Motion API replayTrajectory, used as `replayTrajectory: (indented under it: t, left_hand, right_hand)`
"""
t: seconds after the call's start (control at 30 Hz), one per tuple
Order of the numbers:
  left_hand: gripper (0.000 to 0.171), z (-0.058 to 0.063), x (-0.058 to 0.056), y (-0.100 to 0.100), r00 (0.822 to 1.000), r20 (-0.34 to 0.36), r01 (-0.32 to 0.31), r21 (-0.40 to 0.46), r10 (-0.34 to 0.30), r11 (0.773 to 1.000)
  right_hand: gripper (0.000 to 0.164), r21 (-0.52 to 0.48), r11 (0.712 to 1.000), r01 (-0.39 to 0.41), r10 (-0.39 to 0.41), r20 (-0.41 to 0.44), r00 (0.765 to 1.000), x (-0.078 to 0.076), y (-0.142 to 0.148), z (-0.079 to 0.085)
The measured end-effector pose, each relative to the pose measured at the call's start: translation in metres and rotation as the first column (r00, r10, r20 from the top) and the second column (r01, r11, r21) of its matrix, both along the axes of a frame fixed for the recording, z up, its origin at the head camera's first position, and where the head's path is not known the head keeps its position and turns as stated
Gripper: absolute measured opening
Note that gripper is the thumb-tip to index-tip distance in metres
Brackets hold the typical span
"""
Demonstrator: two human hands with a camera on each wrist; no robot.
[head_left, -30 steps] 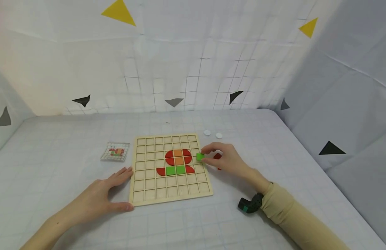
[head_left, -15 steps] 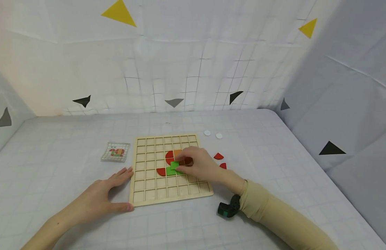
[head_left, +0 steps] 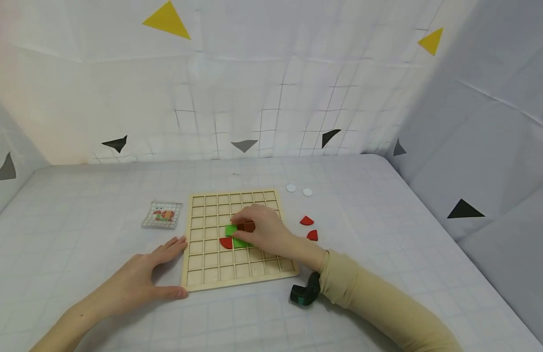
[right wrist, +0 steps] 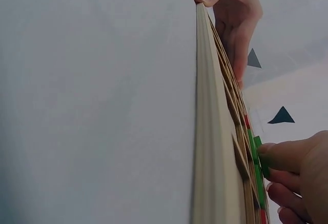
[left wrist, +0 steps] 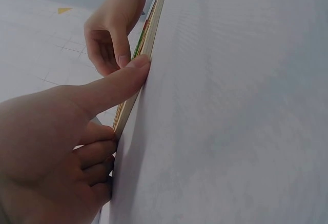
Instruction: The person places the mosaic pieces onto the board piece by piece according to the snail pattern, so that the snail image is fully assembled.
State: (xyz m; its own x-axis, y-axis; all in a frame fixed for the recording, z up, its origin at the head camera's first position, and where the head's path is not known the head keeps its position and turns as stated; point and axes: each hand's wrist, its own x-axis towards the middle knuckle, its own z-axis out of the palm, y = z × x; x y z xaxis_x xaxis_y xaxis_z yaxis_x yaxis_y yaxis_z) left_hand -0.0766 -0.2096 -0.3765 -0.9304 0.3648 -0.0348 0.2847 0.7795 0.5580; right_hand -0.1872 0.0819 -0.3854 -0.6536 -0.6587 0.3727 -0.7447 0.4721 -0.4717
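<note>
a pale, grid-lined table (head_left: 99, 210) runs back to a white cloth wall (head_left: 236, 29) with black, grey and yellow triangles. two white discs (head_left: 291, 188) lie beyond the board's far right corner, and two red wedges (head_left: 307, 221) lie beside its right edge. the right hand (head_left: 267, 232) covers part of the board and shades some reddish pieces (head_left: 247, 226) below it.

left of the board is a small card (head_left: 162, 215) printed with a red, orange and green figure on a grid; finer print is too small to tell.

the wooden board (head_left: 211, 262) lies flat. the right hand reaches over it from the right, pinching a green tile (head_left: 230, 230) between thumb and fingers, near a red quarter-piece (head_left: 226, 243) set in the board; whether the tile touches the board is hard to tell. a black gadget (head_left: 305, 292) sits by the wrist, below a tan sleeve (head_left: 377, 298). the left hand (head_left: 139, 278) is spread wide, thumb at the near left corner, fingertips at the left edge.
</note>
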Motion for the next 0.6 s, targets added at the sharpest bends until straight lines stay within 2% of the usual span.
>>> replayTrajectory:
  t: [0.6]
  left_hand:
    - [0.102,0.001,0.001,0.0,1.0,0.029,-0.004,0.013,0.004,1.0]
  right_hand:
    - [0.022,-0.066,0.997,0.044,-0.044,0.008,0.999,0.005,-0.014,-0.006]
